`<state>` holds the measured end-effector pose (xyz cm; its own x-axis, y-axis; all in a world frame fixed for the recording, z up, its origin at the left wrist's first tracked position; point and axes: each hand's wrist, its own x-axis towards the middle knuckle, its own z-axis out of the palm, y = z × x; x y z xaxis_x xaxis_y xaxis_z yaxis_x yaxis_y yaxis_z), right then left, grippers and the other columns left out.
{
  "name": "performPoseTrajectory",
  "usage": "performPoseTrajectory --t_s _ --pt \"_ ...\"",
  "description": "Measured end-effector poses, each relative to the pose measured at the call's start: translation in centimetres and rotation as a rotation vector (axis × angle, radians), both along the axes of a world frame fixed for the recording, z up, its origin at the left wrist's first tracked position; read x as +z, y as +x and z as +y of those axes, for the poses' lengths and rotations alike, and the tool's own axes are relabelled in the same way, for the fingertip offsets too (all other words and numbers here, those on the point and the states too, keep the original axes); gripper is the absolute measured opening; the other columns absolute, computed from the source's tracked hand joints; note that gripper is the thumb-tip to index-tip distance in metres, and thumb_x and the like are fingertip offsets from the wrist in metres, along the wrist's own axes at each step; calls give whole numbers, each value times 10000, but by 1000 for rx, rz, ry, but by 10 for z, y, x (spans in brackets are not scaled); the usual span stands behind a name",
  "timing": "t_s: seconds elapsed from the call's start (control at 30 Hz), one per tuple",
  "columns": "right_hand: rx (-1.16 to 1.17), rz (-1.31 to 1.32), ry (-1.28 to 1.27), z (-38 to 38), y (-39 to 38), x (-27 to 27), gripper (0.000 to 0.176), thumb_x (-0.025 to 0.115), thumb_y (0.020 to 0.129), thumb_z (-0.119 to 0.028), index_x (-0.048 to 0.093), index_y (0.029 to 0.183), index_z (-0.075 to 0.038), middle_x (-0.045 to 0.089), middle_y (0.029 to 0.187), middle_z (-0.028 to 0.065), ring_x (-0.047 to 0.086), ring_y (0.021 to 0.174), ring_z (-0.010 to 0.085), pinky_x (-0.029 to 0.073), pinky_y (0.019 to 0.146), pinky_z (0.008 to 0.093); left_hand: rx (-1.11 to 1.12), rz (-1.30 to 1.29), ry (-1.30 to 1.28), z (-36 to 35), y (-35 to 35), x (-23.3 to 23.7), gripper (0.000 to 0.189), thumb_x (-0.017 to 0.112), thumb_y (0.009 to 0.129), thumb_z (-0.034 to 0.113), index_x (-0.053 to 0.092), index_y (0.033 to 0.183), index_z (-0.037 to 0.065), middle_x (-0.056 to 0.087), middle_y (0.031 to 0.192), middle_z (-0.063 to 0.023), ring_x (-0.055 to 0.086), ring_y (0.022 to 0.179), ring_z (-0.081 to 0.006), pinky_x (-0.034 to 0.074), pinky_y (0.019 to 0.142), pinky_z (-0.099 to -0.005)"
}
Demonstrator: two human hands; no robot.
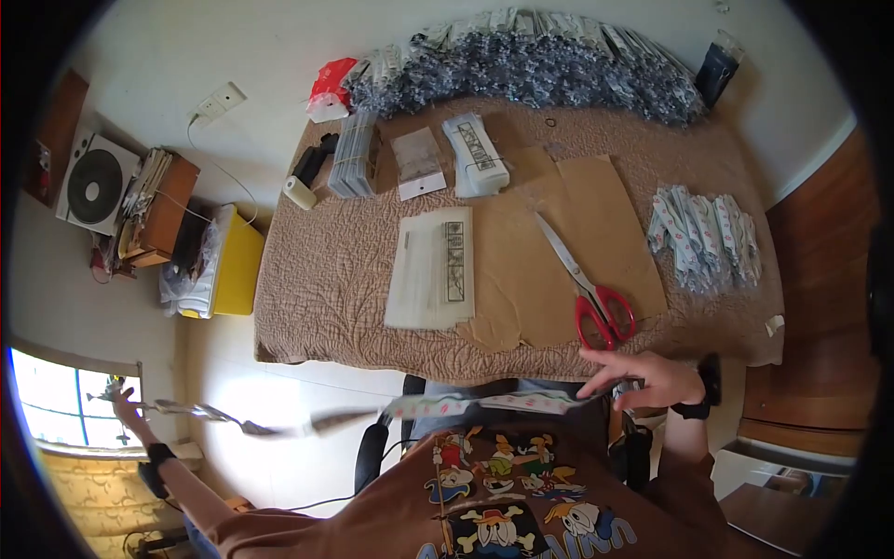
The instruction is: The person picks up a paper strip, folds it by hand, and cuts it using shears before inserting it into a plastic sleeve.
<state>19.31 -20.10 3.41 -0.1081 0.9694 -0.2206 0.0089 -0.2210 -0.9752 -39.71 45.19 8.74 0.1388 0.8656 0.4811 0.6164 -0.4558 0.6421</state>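
Observation:
A long, narrow printed strip (438,406), white with red and green marks, stretches across in front of my body; its left part is twisted and blurred. Far out to the left, my left hand (128,414) grips one end of it, with a small silvery bit showing at the fingers. My right hand (655,378) has the other end, low at the table's front edge, with some fingers spread and the grip partly hidden. Just beyond that hand lie red-handled scissors (602,312), on a sheet of brown cardboard (521,252).
Printed clear sleeves (428,270) lie beside the cardboard, with more bundled packs (477,154) behind. A pile of folded strips (705,238) is at right; a large heap of silvery bundles (521,70) lines the back. A yellow bin (237,265) stands left of the table.

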Motion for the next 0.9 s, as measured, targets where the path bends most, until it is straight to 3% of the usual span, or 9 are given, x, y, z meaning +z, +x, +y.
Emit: performPoseTrajectory --t_s 0.07,0.17,0.23,0.27,0.47,0.57,0.63,0.73,0.9 --pt "-100 -267 -29 6 -4 3 668 609 799 -129 238 1348 -40 586 1052 133 559 974 191 421 821 303 25 -256 -411 -38 15 -8 314 483 869 348 525 1027 79 530 722 -10 499 560 -84 383 433 -219" --pt "-629 -838 -119 22 -11 4 523 589 781 -56 389 1264 -38 602 930 112 593 843 207 449 737 334 -440 -608 -716 -188 169 -37 223 461 892 286 504 981 86 457 715 29 431 546 -72 356 465 -183" --pt "-655 -894 -106 27 -12 0 518 588 783 -59 391 1261 -41 594 914 107 588 829 204 450 724 332 -405 -782 -662 -269 246 -83 327 442 886 415 499 955 101 430 643 30 396 508 -69 349 462 -220" --pt "-677 -943 -92 31 -11 -3 513 587 784 -62 394 1259 -44 586 898 102 583 815 200 451 710 329 -749 -830 -866 -314 285 -74 319 405 916 338 514 984 46 375 582 27 362 532 -75 320 492 -217" --pt "-760 -1168 -17 44 -16 -17 489 584 792 -76 407 1248 -58 545 819 77 560 745 183 455 643 316 -706 -852 -518 -443 402 -91 449 284 943 365 511 1036 -11 388 601 4 390 583 -103 362 625 -257" --pt "-827 83 -37 33 -41 -26 661 666 752 -182 322 1309 -91 502 912 56 525 853 183 431 744 318 -667 -808 -444 -442 415 -100 462 260 947 373 502 1041 -9 406 647 -8 398 648 -102 355 703 -256" --pt "-572 582 193 31 -77 -53 808 725 699 -285 248 1327 -111 451 959 37 483 923 168 392 817 316 -581 -858 -438 -434 418 -104 463 254 948 376 491 1054 -7 414 663 -14 402 669 -102 351 722 -261" --pt "-406 415 380 33 -115 -71 781 729 693 -334 281 1283 -87 436 955 39 458 901 149 430 714 291 -511 -888 -406 -427 415 -110 457 253 948 376 480 1060 -4 424 682 -22 408 688 -108 349 736 -268" --pt "-252 334 -21 32 -131 -79 806 727 644 -443 316 1225 -63 449 917 40 470 810 124 402 722 262 -479 -880 -337 -434 415 -117 437 267 945 377 464 1046 -1 445 711 -40 425 715 -134 352 762 -294"
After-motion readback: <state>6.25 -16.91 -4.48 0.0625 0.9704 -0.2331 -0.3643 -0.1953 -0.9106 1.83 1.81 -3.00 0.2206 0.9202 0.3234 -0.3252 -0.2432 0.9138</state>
